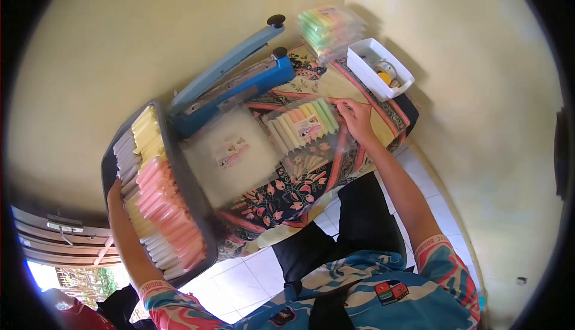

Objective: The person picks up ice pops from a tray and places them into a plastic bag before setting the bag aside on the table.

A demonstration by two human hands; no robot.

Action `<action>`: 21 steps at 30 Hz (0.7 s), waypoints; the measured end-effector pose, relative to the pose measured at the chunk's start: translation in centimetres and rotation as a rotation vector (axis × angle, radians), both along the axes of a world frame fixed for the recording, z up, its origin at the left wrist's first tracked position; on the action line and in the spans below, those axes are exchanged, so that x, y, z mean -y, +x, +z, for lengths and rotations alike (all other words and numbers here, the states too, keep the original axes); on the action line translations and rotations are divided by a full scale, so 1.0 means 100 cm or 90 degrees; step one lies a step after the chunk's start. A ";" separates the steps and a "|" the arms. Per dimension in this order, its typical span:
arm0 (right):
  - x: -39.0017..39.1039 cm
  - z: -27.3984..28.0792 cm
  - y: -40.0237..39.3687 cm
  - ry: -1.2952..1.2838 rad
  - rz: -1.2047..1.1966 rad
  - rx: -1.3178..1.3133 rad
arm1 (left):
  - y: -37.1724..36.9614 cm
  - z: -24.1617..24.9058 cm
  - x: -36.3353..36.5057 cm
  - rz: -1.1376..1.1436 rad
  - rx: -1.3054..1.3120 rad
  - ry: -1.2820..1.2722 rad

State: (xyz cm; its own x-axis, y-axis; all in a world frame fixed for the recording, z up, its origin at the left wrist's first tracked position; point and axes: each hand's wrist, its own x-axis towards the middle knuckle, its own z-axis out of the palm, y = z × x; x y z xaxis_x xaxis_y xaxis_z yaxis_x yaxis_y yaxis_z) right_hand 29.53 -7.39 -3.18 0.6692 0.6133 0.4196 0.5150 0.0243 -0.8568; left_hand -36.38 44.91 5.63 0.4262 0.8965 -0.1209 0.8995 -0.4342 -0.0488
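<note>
My right hand (357,119) grips the right edge of a clear plastic bag (306,159). Inside lie pastel sticks (290,132) in brownish, yellow, orange and green, side by side under a small printed label (309,127). My left hand (115,191) reaches into the left side of a dark tray (211,234); its fingers are hidden among the sticks there. That tray holds rows of pink sticks (168,210), yellow sticks (148,132) and greyish-white ones (126,156). Left of the bag, a stack of flat clear bags with labels (230,156) lies on the patterned cloth.
A blue heat sealer (239,90) stands at the back with its arm raised. Filled bags (331,30) are piled at the far corner. Beside them sits a white plastic bin (380,69) with tape and small items. Walls border the table's back and right.
</note>
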 end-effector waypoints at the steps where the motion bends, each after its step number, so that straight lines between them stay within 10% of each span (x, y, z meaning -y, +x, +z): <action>1: 0.002 0.003 -0.003 -0.014 -0.002 0.007 | 0.001 -0.003 -0.001 0.004 0.004 -0.003; 21: -0.001 -0.004 0.001 0.012 0.001 -0.012 | -0.017 -0.008 0.004 0.075 0.039 -0.003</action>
State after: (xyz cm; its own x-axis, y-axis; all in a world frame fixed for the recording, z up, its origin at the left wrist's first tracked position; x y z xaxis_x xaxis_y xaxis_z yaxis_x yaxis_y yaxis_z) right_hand 29.67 -7.27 -3.55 0.6762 0.6062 0.4187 0.4993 0.0409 -0.8655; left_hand -38.03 44.48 4.80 0.3241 0.9404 -0.1028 0.9457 -0.3249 0.0097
